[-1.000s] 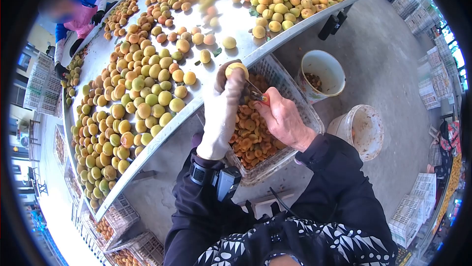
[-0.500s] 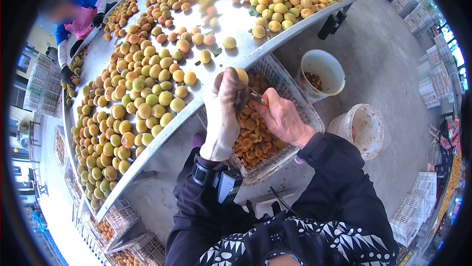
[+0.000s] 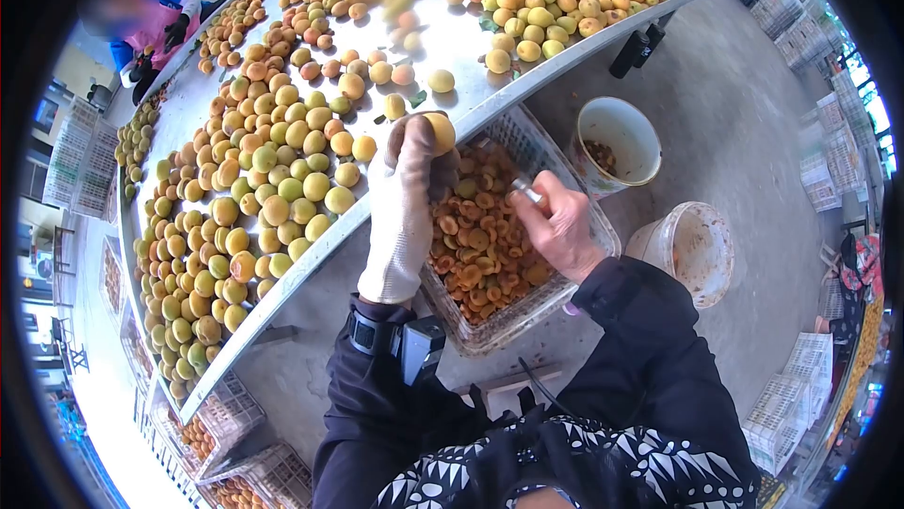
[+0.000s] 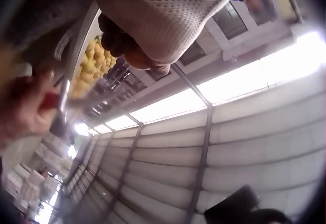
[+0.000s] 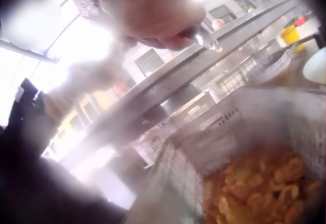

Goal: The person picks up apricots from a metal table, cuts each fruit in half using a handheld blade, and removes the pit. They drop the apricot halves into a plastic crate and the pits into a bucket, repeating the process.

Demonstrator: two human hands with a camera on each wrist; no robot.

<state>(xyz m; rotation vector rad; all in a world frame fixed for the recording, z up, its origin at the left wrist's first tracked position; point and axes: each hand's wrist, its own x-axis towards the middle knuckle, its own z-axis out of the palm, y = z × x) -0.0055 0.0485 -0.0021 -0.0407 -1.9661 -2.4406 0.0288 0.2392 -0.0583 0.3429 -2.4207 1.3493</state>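
My left hand, in a whitish glove with dark fingers, grips a yellow apricot by the table edge. My bare right hand is apart from it, over the crate, pinching a small knife whose metal end shines. Its red handle is blurred in the left wrist view. Below both hands a plastic crate holds many cut apricot pieces. In the right wrist view a shiny tip sticks out from the right hand's fingers.
A metal table carries many whole apricots. Right of the crate stand a bucket with scraps inside and a stained white bucket. Another person works at the table's far left. Crates of apricots sit beneath the table.
The knife was at the apricot earlier; my right hand has drawn it away to the right. My left hand has moved a little left with the apricot. The other person's arms have pulled back.
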